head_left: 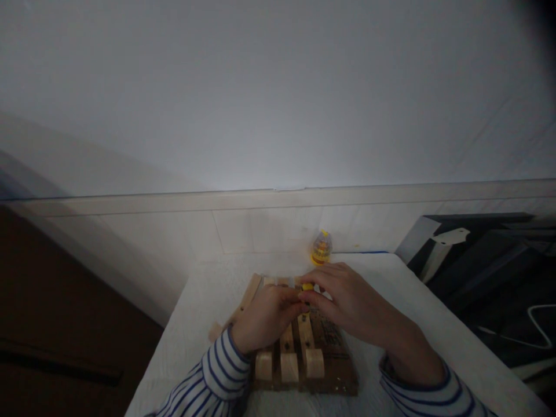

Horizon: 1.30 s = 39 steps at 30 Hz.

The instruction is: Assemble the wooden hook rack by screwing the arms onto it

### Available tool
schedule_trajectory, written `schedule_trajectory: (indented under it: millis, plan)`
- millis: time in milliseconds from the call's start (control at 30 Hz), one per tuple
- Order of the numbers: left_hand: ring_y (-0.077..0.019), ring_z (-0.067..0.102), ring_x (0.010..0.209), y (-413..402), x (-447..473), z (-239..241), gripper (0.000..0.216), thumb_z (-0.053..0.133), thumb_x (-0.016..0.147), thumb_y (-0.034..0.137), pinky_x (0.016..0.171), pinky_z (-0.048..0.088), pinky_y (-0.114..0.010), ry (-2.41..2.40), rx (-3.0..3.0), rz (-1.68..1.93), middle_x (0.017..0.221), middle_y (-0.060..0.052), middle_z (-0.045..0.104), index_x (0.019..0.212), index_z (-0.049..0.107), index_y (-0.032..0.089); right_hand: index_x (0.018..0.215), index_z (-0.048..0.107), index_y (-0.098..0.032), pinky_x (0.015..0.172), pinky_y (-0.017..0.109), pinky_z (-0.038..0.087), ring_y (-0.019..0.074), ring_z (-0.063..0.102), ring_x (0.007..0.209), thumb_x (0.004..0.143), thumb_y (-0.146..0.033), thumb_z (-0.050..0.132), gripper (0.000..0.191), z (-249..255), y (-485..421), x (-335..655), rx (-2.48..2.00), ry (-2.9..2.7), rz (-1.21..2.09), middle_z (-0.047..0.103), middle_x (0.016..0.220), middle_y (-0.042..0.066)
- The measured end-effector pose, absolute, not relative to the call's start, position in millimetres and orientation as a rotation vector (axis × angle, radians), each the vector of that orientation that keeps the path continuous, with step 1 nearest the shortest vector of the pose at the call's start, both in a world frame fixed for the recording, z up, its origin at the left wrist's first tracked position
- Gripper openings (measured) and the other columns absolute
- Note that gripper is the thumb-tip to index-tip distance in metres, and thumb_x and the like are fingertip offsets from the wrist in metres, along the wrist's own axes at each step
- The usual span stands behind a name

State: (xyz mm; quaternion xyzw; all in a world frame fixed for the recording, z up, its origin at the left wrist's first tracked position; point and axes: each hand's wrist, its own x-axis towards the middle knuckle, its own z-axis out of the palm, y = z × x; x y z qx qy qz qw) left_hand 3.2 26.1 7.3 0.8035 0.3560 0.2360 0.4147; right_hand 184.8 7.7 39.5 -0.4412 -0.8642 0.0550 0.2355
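Observation:
Over a brown, printed slab (pixel 339 370), my two hands meet with their fingertips close together. My right hand (pixel 354 295) pinches a small yellow object (pixel 307 286) whose kind I cannot make out. The fingers of my left hand (pixel 267 313) are drawn together right beside it; whether they grip it or something else is hidden. Light wooden pieces with dark spots lie on the slab below, among them a wooden strip with a block end (pixel 315 362). Another wooden strip (pixel 249 298) slants along the left side, partly behind my left hand.
Against the wall at the table's back stands a small container (pixel 321 249) with a yellow base and a see-through top. The white table (pixel 174 359) carries the slab. Dark flat panels (pixel 486 260) and a white cable (pixel 538 324) are off its right side.

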Motion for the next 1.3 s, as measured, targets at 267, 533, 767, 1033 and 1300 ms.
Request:
schedule_trajectory:
  millis: [267, 533, 767, 1033, 1300]
  plan:
    - [-0.0163, 0.061, 0.073, 26.2, 4.5, 2.8, 0.010, 0.066, 0.080, 0.022, 0.066, 0.044, -0.023, 1.073, 2.006, 0.681, 0.078, -0.002, 0.072, 0.082, 0.073, 0.016, 0.096, 0.067, -0.018, 0.080, 0.040, 0.048, 0.0228, 0.066, 0.086, 0.091, -0.029, 0.055, 0.017, 40.3, 8.1, 183.2, -1.188, -2.364, 0.121, 0.072, 0.089, 0.008]
    - [-0.0162, 0.061, 0.071, 27.3, 1.9, -0.9, 0.016, 0.061, 0.084, 0.026, 0.067, 0.044, -0.024, 1.096, 2.126, 0.713, 0.074, -0.003, 0.070, 0.076, 0.070, 0.015, 0.117, 0.061, -0.016, 0.091, 0.043, 0.048, 0.0249, 0.062, 0.105, 0.090, -0.032, 0.057, 0.031, 41.0, 5.7, 186.1, -1.162, -2.351, 0.199, 0.069, 0.114, 0.012]
    - [-0.0158, 0.061, 0.069, 25.8, 4.7, -1.2, 0.013, 0.068, 0.080, 0.028, 0.064, 0.043, -0.023, 1.146, 2.157, 0.722, 0.072, -0.002, 0.070, 0.074, 0.069, 0.016, 0.112, 0.066, -0.021, 0.090, 0.039, 0.048, 0.0213, 0.064, 0.101, 0.093, -0.016, 0.049, 0.026, 45.6, 5.4, 185.5, -1.070, -2.399, 0.367, 0.072, 0.107, 0.006]
    - [-0.0170, 0.062, 0.072, 25.9, 4.9, -0.1, 0.011, 0.068, 0.080, 0.024, 0.068, 0.045, -0.025, 1.140, 2.143, 0.754, 0.076, -0.004, 0.071, 0.075, 0.070, 0.015, 0.109, 0.067, -0.020, 0.086, 0.039, 0.047, 0.0215, 0.065, 0.094, 0.092, -0.017, 0.052, 0.023, 37.5, 9.2, 181.1, -1.091, -2.379, 0.295, 0.073, 0.104, 0.006]
    - [-0.0169, 0.062, 0.073, 25.9, 5.3, 1.1, 0.012, 0.063, 0.082, 0.021, 0.071, 0.046, -0.025, 1.036, 1.954, 0.694, 0.082, -0.005, 0.073, 0.081, 0.073, 0.013, 0.101, 0.069, -0.017, 0.082, 0.040, 0.047, 0.0221, 0.066, 0.088, 0.092, -0.024, 0.055, 0.018, 39.4, 8.5, 181.1, -1.143, -2.405, 0.204, 0.073, 0.092, 0.006]
